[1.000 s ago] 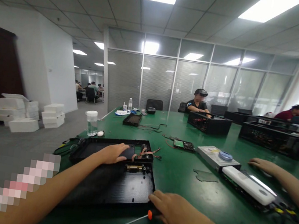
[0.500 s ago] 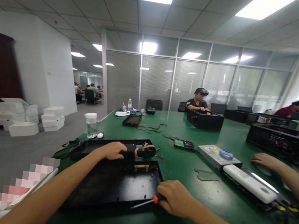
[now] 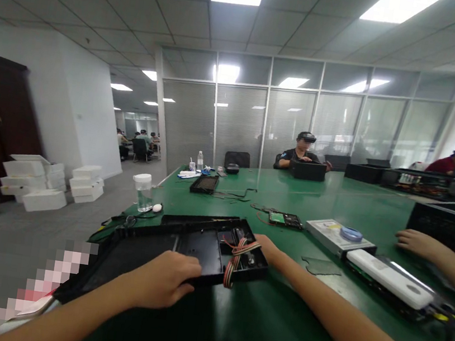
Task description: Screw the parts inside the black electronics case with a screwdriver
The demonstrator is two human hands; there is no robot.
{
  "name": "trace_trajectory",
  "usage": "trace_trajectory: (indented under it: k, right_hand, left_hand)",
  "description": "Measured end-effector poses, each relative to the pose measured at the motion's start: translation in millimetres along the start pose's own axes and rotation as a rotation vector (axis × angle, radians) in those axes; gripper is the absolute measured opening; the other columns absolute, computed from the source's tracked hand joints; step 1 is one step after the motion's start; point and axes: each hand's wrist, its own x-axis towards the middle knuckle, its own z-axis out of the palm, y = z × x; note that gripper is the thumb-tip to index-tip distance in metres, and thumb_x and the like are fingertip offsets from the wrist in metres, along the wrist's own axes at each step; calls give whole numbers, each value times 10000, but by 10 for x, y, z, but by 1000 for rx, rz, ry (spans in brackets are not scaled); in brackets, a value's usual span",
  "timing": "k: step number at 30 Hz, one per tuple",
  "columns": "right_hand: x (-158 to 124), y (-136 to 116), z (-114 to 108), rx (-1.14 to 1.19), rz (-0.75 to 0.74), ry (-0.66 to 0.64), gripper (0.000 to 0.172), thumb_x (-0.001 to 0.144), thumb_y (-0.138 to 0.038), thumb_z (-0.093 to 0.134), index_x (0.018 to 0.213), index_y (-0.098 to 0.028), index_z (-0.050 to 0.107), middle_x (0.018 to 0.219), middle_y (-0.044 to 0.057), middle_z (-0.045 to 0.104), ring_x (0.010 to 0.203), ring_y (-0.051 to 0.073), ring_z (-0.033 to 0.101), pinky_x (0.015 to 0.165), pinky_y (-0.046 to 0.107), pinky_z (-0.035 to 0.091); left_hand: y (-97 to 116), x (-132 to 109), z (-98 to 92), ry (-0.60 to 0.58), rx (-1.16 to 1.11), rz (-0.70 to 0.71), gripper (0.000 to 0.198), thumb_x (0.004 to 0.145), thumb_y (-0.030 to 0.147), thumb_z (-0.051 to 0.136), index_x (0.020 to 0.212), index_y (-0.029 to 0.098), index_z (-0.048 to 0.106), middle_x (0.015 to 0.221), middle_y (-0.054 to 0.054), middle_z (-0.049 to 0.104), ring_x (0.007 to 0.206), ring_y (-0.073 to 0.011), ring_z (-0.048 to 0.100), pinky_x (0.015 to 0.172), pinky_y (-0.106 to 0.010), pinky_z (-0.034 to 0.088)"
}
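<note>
A black electronics case (image 3: 199, 252) with striped ribbon cables (image 3: 236, 256) at its right end sits in front of me. My left hand (image 3: 170, 280) grips its near edge, fingers bent over the rim and thumb below. At the case's far right corner is my right hand (image 3: 266, 249); its fingers are hidden behind the case wall, so I cannot see what they hold. The screwdriver seen earlier does not show. Dark flat casing (image 3: 114, 256) extends to the left, and where one part ends and another begins is unclear.
A lidded clear jar (image 3: 142, 192) stands behind the case at left. Rightward lie a green circuit board (image 3: 284, 219), a grey metal box (image 3: 326, 235) with a blue tape roll (image 3: 351, 233), and a white device (image 3: 388, 279). Another person's hand (image 3: 422, 243) rests at far right.
The case with ribbon cables has come nearer and right. My left hand has moved toward me with it. My right hand has gone from the front tray to the case's right end; the screwdriver is out of sight.
</note>
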Motion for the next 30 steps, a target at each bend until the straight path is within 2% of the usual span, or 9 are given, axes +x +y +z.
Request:
trace_trajectory:
  k: [5,11,14,17,18,21,22,26,30]
  right_hand:
    - [-132,528,-121,-172,-44,171,477,735,-151,490,1210,-122,454,1234,146,469,1116,227,432,927,375,328]
    - [-229,1001,-161,-61,173,291,226,796,-192,439,926,-108,604,974,125,610,952,220,515,861,361,360]
    - [-181,860,-64,69,219,219,311,856,-301,371,848,-106,612,820,99,640,767,194,567,724,295,406]
    - [-93,566,27,140,133,61,435,869,-423,333,756,-119,622,654,59,631,600,161,556,606,249,393]
    - [-65,470,46,143,104,17,458,863,-455,336,741,-122,625,622,51,625,569,152,547,578,237,381]
    - [-6,272,70,102,74,-41,456,831,-500,386,752,-130,640,612,48,626,553,142,537,537,216,346]
    - [3,242,73,85,76,-40,449,823,-505,400,760,-133,645,625,50,630,560,142,537,533,213,338]
    - [-4,221,93,84,96,-31,468,830,-514,380,750,-140,650,642,47,634,557,134,531,539,208,330]
    - [-20,168,144,30,97,18,489,844,-518,344,738,-153,652,650,50,634,570,139,538,549,213,324]
  left_hand:
    - [192,-136,124,-38,-50,-6,51,776,215,529,826,222,522,870,-12,587,777,-169,556,659,-248,376]
    - [191,-111,453,-133,-21,-29,131,727,220,578,857,232,565,870,-15,619,807,-204,581,662,-271,408]
    - [6,-16,475,-234,-20,-83,167,701,339,620,817,220,607,816,-26,633,774,-225,590,619,-275,417]
    - [-336,189,428,-325,-114,-120,352,698,539,571,803,207,628,744,-22,630,647,-190,583,554,-252,411]
    - [-470,280,428,-302,-133,-122,376,741,551,516,830,202,626,766,-26,629,647,-176,581,569,-247,416]
    - [-853,563,520,81,51,-199,379,794,491,487,960,162,573,954,-90,595,886,-219,550,760,-288,412]
    - [-959,644,573,122,102,-201,383,787,475,507,995,157,552,997,-104,577,928,-230,533,792,-299,402]
    - [-1227,820,754,38,142,-177,322,789,407,536,1028,195,498,931,-71,587,871,-216,557,751,-284,418]
    - [-1297,824,784,-14,192,-166,278,770,316,568,1013,212,481,869,-57,596,831,-221,572,710,-280,423]
